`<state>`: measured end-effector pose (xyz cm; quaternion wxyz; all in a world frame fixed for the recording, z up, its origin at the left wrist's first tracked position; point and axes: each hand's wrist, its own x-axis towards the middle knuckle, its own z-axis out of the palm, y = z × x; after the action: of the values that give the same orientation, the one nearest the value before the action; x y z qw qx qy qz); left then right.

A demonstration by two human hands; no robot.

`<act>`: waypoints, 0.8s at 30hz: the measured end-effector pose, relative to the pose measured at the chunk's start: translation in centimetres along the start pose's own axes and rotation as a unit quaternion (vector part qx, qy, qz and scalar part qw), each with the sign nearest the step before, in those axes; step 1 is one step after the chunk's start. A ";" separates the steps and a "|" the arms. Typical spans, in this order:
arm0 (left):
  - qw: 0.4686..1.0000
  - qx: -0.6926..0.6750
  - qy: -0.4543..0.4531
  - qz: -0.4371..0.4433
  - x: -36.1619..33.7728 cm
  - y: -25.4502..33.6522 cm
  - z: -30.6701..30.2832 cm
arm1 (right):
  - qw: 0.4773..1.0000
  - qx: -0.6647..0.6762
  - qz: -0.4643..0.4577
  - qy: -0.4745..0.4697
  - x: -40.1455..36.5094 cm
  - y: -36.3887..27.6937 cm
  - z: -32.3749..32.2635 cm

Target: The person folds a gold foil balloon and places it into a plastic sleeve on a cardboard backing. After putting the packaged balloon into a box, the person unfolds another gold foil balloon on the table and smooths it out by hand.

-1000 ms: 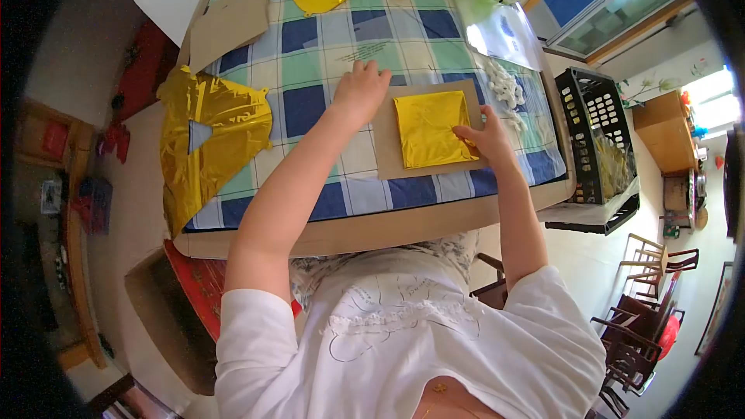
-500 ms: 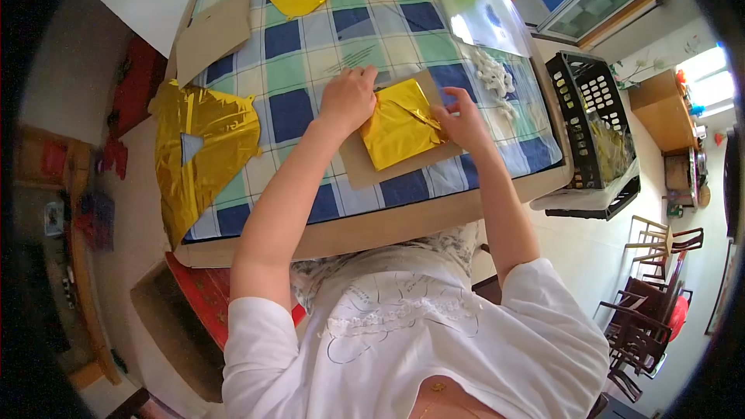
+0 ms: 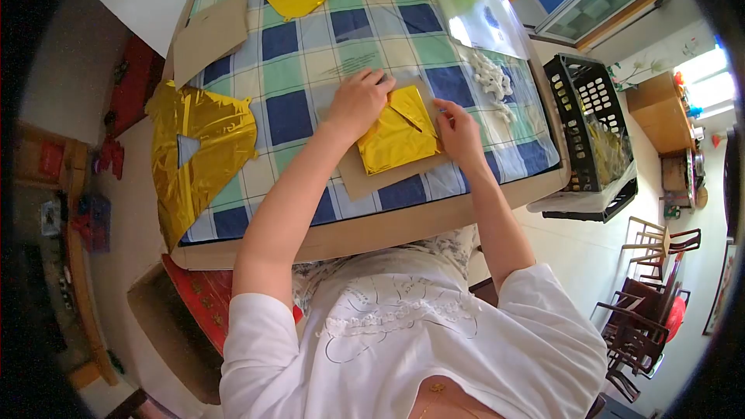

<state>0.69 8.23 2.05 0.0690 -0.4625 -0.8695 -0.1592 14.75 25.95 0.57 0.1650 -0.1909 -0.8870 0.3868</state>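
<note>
Folded gold foil [image 3: 397, 140] lies on a cardboard sheet [image 3: 358, 180] close to the middle of the table's [image 3: 365, 233] near edge. The left hand [image 3: 361, 101] has its fingers bent at the foil's left side, the right hand [image 3: 459, 136] at its right side; whether either grips, I cannot tell. A larger foil piece [image 3: 221, 136] overhangs the left edge.

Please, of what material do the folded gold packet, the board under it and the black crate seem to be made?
Folded gold packet: probably metallised plastic film, shiny, with creases and bright highlights.
Board: likely cardboard, matt, as its flat brown surface shows no shine.
Black crate: probably moulded plastic, since its walls have regular rows of openings; its finish is hard to judge.
</note>
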 end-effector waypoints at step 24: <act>0.992 -0.051 0.067 -0.094 -9.7 -4.2 -1.5 | 0.918 -0.132 -0.352 -0.126 -1.6 -4.6 -0.7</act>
<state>2.68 -2.03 -0.06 0.0876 -0.3700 -0.8932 -0.2399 15.43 22.71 4.25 0.1503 0.1639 -0.9533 0.2045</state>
